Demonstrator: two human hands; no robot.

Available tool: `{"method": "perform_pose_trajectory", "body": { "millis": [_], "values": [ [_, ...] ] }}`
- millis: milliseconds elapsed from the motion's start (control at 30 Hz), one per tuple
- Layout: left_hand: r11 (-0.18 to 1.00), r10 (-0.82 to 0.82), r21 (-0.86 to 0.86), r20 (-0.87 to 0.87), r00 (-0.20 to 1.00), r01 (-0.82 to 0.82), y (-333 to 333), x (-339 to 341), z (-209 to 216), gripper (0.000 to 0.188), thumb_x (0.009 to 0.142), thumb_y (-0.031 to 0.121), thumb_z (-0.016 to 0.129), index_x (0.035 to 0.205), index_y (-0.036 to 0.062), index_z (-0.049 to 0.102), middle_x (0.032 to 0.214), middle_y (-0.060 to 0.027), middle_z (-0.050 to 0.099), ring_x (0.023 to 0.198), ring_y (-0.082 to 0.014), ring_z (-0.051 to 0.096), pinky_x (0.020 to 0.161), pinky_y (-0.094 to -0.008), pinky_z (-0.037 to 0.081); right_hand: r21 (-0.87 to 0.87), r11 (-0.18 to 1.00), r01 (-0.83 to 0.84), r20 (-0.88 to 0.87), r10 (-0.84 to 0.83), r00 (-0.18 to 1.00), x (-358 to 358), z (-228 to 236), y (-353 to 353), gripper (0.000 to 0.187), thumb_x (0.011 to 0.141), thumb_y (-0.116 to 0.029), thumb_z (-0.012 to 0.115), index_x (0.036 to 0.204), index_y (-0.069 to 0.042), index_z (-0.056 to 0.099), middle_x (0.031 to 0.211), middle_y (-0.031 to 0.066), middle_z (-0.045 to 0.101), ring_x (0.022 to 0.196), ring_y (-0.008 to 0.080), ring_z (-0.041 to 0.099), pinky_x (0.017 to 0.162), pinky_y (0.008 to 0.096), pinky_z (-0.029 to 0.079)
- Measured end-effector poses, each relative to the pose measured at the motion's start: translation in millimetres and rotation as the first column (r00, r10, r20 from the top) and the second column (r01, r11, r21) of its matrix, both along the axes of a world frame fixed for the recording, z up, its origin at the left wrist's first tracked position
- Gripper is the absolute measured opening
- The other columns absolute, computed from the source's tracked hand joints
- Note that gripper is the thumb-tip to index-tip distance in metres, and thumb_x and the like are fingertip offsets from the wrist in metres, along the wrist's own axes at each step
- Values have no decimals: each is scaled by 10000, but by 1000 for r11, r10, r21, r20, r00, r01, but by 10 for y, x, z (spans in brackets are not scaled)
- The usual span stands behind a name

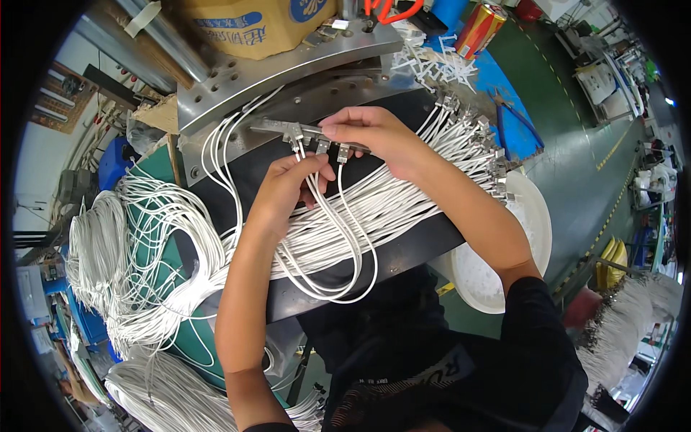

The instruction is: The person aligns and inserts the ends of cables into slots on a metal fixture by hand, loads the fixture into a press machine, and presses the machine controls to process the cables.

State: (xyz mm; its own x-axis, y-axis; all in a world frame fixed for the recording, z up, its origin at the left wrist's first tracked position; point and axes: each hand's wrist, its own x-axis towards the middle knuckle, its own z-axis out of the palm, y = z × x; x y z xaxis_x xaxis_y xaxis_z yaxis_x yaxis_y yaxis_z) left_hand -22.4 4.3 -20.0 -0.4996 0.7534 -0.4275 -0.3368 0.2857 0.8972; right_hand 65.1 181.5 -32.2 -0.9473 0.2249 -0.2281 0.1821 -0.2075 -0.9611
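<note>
In the middle of the work surface a narrow grey, partly see-through bar (270, 125) has several metal cable connectors (343, 153) along it. My left hand (284, 187) is closed on white cables (324, 198) just below their connectors, thumb on top. My right hand (378, 137) pinches the bar from the right, its thumb and forefinger closed near the middle connector and the other fingers curled behind. From the connectors the cables loop down toward me. A thick bundle of white cables (389, 198) lies under both hands, its metal plug ends (497, 165) fanned out to the right.
Large coils of white cable (101, 245) lie at the left on a green surface (173, 252). Behind stand a steel machine plate (252, 86) and a cardboard box (252, 32). To the right are pliers (515, 122), a red can (481, 30), white plastic pieces (432, 65) and a white basin (536, 216).
</note>
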Motion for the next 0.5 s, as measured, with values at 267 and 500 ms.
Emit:
{"method": "perform_pose_trajectory", "body": {
  "millis": [267, 500],
  "values": [
    [1000, -5, 31, 20, 1000, 5, -24, 0, -35, 268, 905, 261, 590, 804, 31, 682, 642, -13, 593, 534, -87, 509, 471, -212, 379, -39, 997, 68, -22, -69, 997, -9, 16, -28, 241, 866, -242, 696, 1026, -63, 694, 850, -16, 661, 713, 65, 542, 623, 214, 399],
    [956, 293, 79, -197, 936, -283, 42, 125, 13, 278, 929, 271, 570, 875, 24, 687, 636, -14, 597, 543, -90, 512, 502, -222, 393, -72, 988, 140, 33, -137, 990, 15, 18, 33, 264, 870, -235, 690, 1059, -50, 679, 847, -19, 649, 681, 58, 530, 593, 209, 396]
  ]
}}
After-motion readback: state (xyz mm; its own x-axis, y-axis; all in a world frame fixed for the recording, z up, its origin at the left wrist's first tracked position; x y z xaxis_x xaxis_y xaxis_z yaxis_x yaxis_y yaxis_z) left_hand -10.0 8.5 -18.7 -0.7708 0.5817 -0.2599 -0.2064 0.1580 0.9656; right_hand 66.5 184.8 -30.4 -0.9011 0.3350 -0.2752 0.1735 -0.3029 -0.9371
